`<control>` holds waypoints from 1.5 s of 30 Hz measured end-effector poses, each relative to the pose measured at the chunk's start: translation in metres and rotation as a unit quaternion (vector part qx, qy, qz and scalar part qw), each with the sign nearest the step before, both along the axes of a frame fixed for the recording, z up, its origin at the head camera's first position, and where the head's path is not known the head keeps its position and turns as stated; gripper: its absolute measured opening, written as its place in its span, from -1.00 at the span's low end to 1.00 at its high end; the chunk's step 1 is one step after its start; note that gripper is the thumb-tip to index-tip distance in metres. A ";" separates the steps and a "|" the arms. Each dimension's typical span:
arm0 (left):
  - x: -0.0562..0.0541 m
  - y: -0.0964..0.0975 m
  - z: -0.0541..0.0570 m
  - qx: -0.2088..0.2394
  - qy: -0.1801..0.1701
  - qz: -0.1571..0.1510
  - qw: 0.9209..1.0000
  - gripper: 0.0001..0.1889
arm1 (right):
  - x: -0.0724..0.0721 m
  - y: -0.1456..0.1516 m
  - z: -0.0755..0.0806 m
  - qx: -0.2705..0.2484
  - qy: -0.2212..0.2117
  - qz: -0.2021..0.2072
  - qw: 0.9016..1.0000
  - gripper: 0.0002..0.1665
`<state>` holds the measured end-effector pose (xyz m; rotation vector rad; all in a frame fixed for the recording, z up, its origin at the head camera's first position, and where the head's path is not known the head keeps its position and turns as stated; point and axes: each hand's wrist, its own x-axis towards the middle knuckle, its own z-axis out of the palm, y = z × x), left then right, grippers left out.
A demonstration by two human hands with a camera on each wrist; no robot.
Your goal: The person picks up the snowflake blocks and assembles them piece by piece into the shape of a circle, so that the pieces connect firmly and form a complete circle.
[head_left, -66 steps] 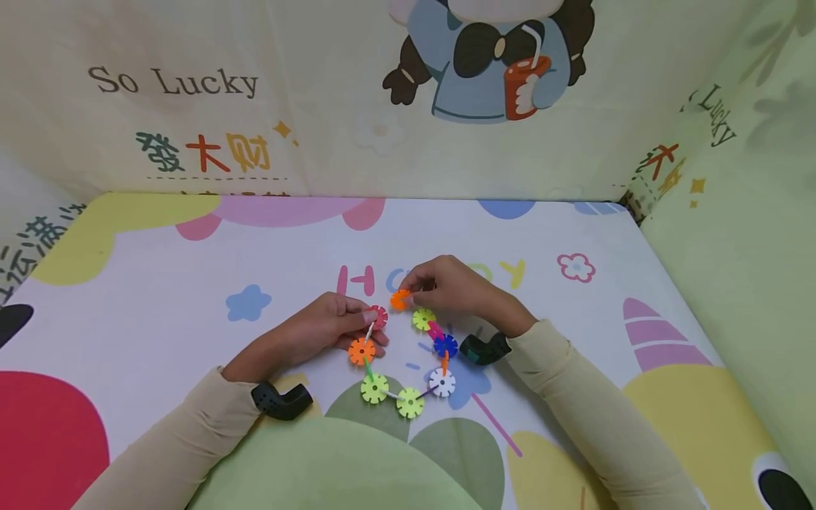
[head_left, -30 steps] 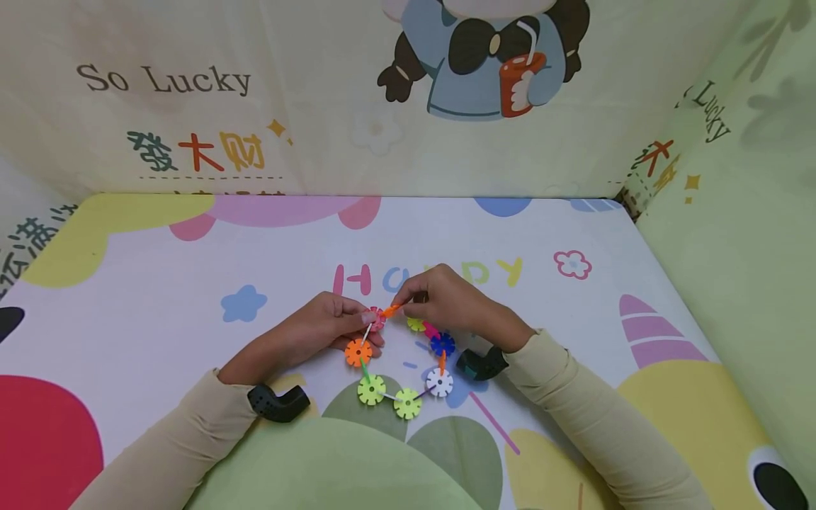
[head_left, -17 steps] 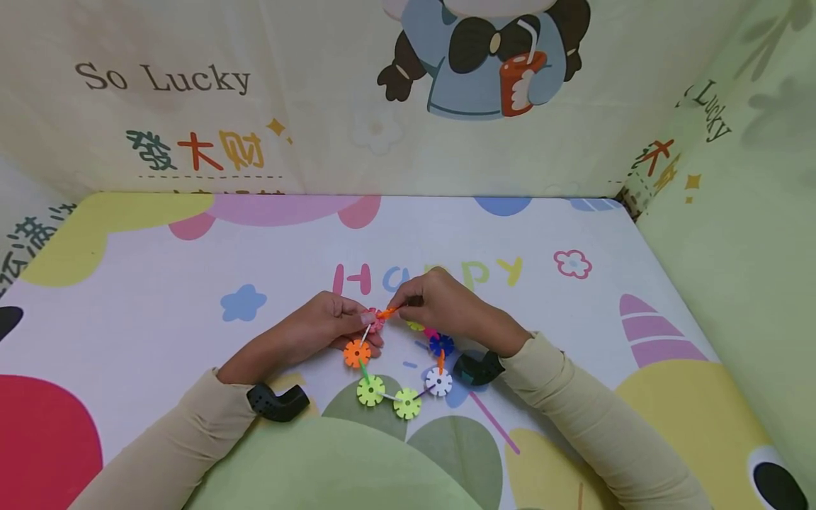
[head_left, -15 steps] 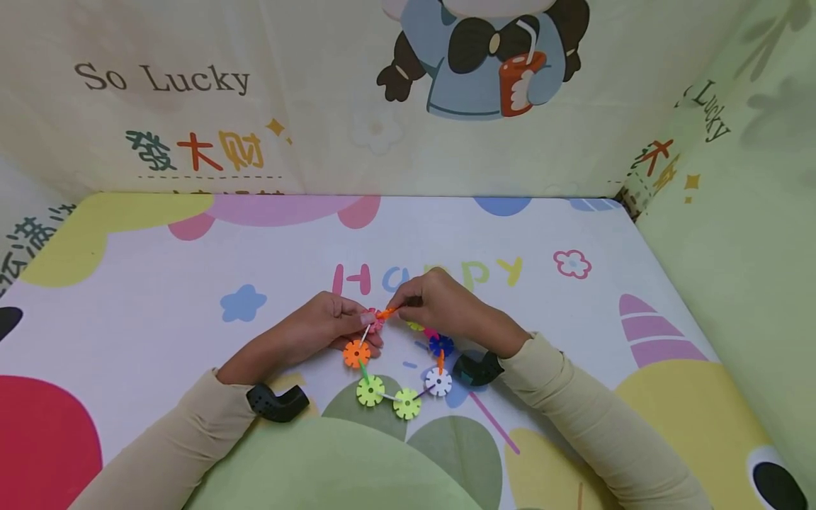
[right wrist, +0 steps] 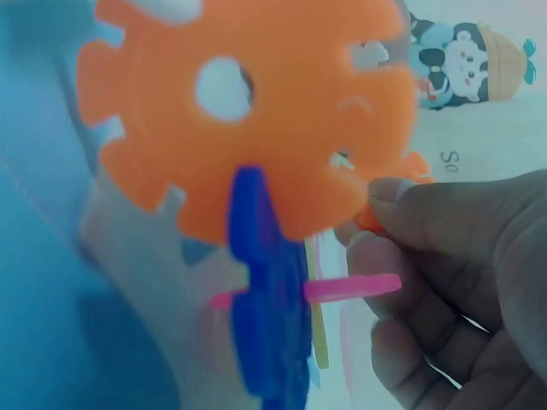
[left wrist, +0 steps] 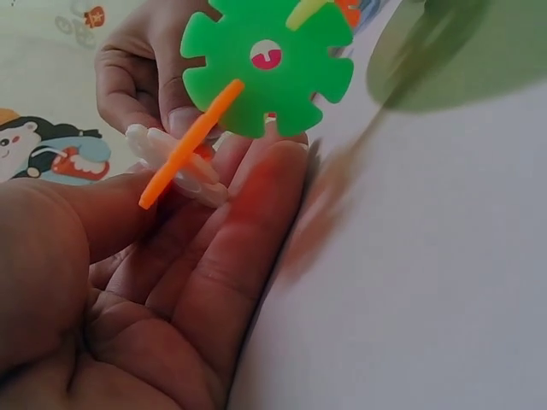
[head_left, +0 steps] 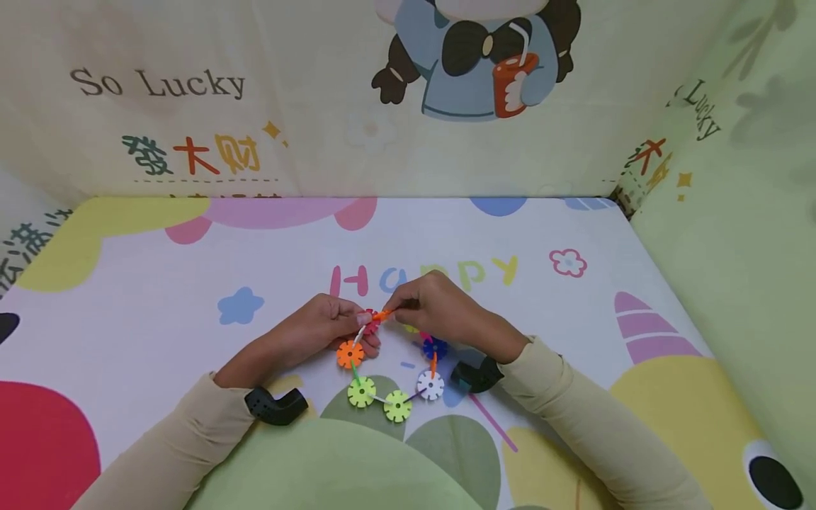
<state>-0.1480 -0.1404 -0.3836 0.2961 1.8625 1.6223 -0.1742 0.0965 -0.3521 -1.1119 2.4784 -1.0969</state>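
My left hand (head_left: 321, 322) pinches a pink notched building disc (head_left: 371, 324) between thumb and fingers. In my right hand (head_left: 440, 304) an orange notched disc (head_left: 382, 315) is pinched edge-on, its notched rim right at the pink one. From the pink disc a chain of slotted-together discs curves toward the body and round to the right. It includes another orange disc (head_left: 350, 355), yellow-green discs (head_left: 398, 406), a white disc (head_left: 430, 384) and a blue disc (head_left: 435, 348). My right hand partly hides the chain's far right end. In the right wrist view, a blue disc (right wrist: 272, 316) stands edge-on before the fingers.
The table (head_left: 274, 248) has a white cover printed with colourful shapes and letters. A printed cloth (head_left: 306, 106) hangs behind it, and a pale green cloth (head_left: 733, 248) hangs on the right. Each wrist wears a black device (head_left: 276, 406).
My right hand has moved left and slightly toward the body, turning the orange disc edge-on and bringing it to the pink disc. The chain has shifted slightly left; my left hand keeps its pinch.
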 end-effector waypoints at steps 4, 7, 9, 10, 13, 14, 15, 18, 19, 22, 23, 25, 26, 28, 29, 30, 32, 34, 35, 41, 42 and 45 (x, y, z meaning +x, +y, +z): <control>0.002 0.000 -0.001 0.006 -0.001 -0.002 1.000 -0.70 | 0.000 0.001 -0.001 0.015 -0.012 -0.005 1.000 -0.91; 0.002 0.001 -0.001 0.008 0.002 0.000 1.000 -0.70 | -0.002 0.004 -0.001 0.019 -0.008 -0.003 1.000 -0.89; 0.001 0.002 0.000 0.008 0.002 0.002 1.000 -0.71 | -0.004 0.008 0.001 0.020 -0.009 -0.005 1.000 -0.85; 0.001 0.003 0.000 0.006 0.001 0.002 1.000 -0.71 | -0.005 0.010 0.001 0.019 -0.009 -0.008 1.000 -0.82; 0.000 0.004 0.001 0.008 -0.006 0.006 1.000 -0.72 | -0.008 0.017 0.004 0.029 -0.011 -0.032 0.999 -0.79; 0.000 0.005 0.001 0.009 -0.010 0.008 1.000 -0.72 | -0.009 0.019 0.005 0.035 -0.013 -0.045 0.998 -0.79; 0.000 0.005 0.001 0.012 -0.016 0.009 1.000 -0.72 | -0.010 0.021 0.006 0.041 -0.015 -0.058 0.997 -0.82; 0.000 0.004 0.001 0.022 -0.029 0.014 0.999 -0.72 | -0.012 0.025 0.008 0.068 -0.033 -0.091 0.993 -0.88; 0.000 0.004 0.001 0.025 -0.033 0.015 0.999 -0.71 | -0.012 0.026 0.009 0.075 -0.043 -0.096 0.992 -0.88; 0.001 0.004 0.001 0.034 -0.039 0.018 0.998 -0.70 | -0.013 0.029 0.010 0.101 -0.086 -0.099 0.986 -0.86; 0.001 0.004 0.001 0.035 -0.039 0.019 0.998 -0.70 | -0.014 0.030 0.009 0.107 -0.101 -0.094 0.985 -0.85; 0.001 0.004 0.002 0.036 -0.039 0.021 0.998 -0.70 | -0.015 0.032 0.008 0.110 -0.135 -0.081 0.981 -0.82; 0.001 0.004 0.002 0.035 -0.039 0.022 0.998 -0.70 | -0.016 0.032 0.006 0.109 -0.150 -0.073 0.980 -0.81; 0.001 0.004 0.002 0.031 -0.038 0.023 0.999 -0.70 | -0.017 0.033 0.004 0.097 -0.183 -0.058 0.977 -0.80; 0.001 0.004 0.002 0.029 -0.038 0.024 0.999 -0.70 | -0.018 0.033 0.003 0.091 -0.198 -0.053 0.974 -0.80; 0.001 0.004 0.002 0.028 -0.038 0.024 0.999 -0.70 | -0.018 0.033 0.002 0.084 -0.212 -0.050 0.972 -0.80; 0.001 0.003 0.002 0.023 -0.035 0.024 0.999 -0.70 | -0.019 0.032 0.001 0.073 -0.234 -0.048 0.968 -0.81; 0.000 0.003 0.002 0.019 -0.033 0.024 0.999 -0.69 | -0.019 0.032 0.001 0.066 -0.248 -0.048 0.965 -0.81; 0.000 0.003 0.002 0.017 -0.032 0.024 0.999 -0.69 | -0.019 0.031 0.001 0.064 -0.251 -0.049 0.965 -0.81; 0.000 0.003 0.003 0.021 -0.036 0.024 0.999 -0.69 | -0.020 0.030 -0.001 0.053 -0.252 -0.053 0.965 -0.80; 0.000 0.003 0.002 0.022 -0.036 0.024 0.999 -0.69 | -0.020 0.030 -0.001 0.050 -0.251 -0.053 0.965 -0.80; 0.000 0.003 0.003 0.025 -0.037 0.023 0.999 -0.69 | -0.021 0.031 -0.002 0.033 -0.243 -0.051 0.968 -0.79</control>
